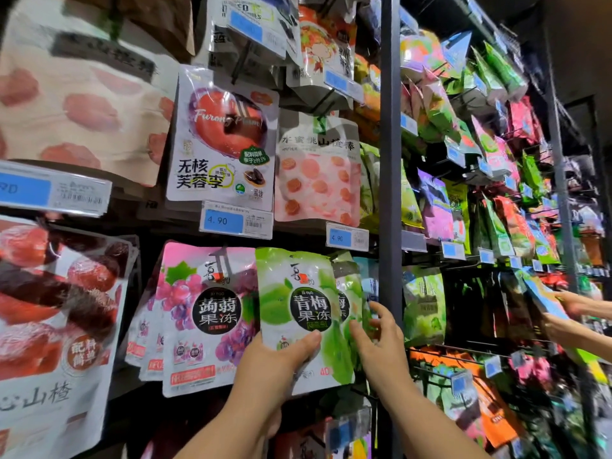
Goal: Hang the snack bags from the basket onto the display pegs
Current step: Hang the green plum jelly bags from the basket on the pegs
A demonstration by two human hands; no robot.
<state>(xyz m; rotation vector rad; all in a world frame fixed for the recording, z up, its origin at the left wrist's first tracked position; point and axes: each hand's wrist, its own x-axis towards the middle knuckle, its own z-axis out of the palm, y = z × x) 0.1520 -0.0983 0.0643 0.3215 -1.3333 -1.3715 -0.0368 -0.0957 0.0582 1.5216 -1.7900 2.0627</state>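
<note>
Green snack bag (298, 309): our left hand (281, 362) grips its lower part; our right hand (381, 339), fingers straight, touches its right edge.

In front of you a dark metal upright (390, 160) divides the display wall, a blue price label (235, 220) and a second price label (347, 238) hang just left of it (both read 4.90), and another person's arms (589, 339) reach in at the far right edge.
</note>
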